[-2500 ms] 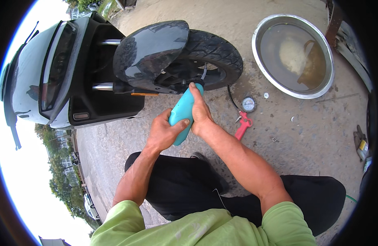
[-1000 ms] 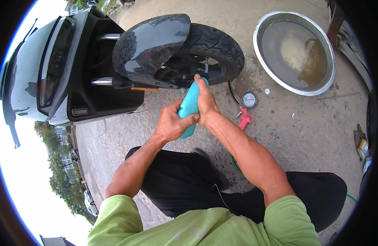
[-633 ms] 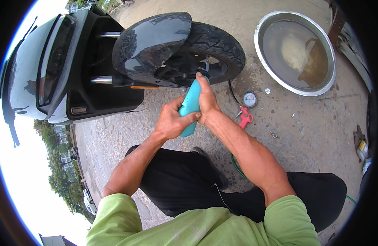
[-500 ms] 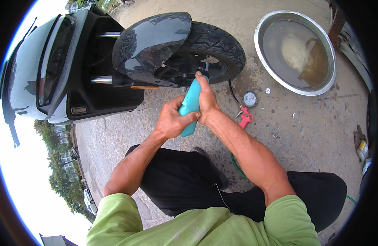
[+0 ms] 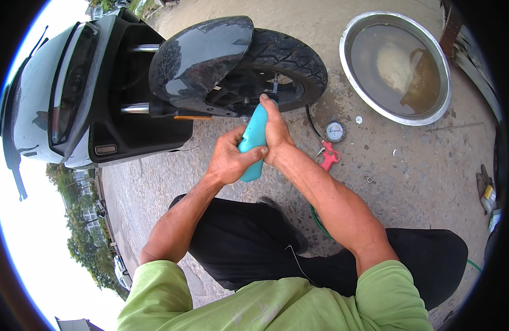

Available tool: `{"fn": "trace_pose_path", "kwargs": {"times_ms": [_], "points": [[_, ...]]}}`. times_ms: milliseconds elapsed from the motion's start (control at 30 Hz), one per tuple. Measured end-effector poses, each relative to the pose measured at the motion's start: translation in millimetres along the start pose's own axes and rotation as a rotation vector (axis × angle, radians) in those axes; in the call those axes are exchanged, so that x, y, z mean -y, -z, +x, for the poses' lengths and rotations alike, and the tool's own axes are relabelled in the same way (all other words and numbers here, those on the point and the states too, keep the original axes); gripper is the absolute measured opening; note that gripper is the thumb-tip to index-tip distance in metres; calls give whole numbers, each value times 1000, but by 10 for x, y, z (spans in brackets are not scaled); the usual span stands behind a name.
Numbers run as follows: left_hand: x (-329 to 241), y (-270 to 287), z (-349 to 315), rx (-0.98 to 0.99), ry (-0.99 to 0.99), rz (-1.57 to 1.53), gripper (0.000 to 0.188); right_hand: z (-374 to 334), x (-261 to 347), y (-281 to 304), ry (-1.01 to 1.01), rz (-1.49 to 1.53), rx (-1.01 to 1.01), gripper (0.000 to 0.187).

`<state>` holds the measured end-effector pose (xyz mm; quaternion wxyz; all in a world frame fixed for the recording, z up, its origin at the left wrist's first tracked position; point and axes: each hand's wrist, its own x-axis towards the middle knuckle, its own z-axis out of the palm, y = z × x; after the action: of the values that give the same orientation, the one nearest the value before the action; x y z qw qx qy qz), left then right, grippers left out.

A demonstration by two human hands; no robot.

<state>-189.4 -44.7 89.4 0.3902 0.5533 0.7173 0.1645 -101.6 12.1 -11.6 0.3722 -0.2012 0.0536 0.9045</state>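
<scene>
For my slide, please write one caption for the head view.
Left hand and right hand grip a turquoise bottle beside a black front wheel.

One bare left hand point(image 5: 226, 159) and one bare right hand point(image 5: 277, 137), two in all, are showing, with one long turquoise bottle point(image 5: 255, 132). One glossy grey-and-black scooter point(image 5: 40, 102) is standing in view, and it is presenting one treaded black rubber tyre point(image 5: 292, 58), one curved glossy dark fender point(image 5: 202, 52), two cylindrical silver fork tubes point(image 5: 135, 108) and one flat orange strip point(image 5: 192, 117). One wide round metal basin point(image 5: 410, 120), one round white-faced gauge point(image 5: 335, 131), one red pistol-shaped handle point(image 5: 329, 156) and one thin black hose point(image 5: 312, 122) are lying about. Two black trouser legs point(image 5: 235, 240) are showing too.
</scene>
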Motion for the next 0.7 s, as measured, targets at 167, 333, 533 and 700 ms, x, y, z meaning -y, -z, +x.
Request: {"fn": "trace_pose_path", "kwargs": {"times_ms": [167, 333, 533, 700], "points": [[-48, 2, -12, -2, 0, 1, 28, 4, -15, -9, 2, 1, -13, 59], [-30, 11, 6, 7, 1, 6, 28, 7, -14, -6, 9, 0, -18, 60], [-3, 6, 17, 14, -1, -16, 28, 11, -7, -5, -13, 32, 27, 58], [-27, 1, 28, 24, 12, 1, 29, 6, 6, 15, -13, 32, 6, 58]]}}
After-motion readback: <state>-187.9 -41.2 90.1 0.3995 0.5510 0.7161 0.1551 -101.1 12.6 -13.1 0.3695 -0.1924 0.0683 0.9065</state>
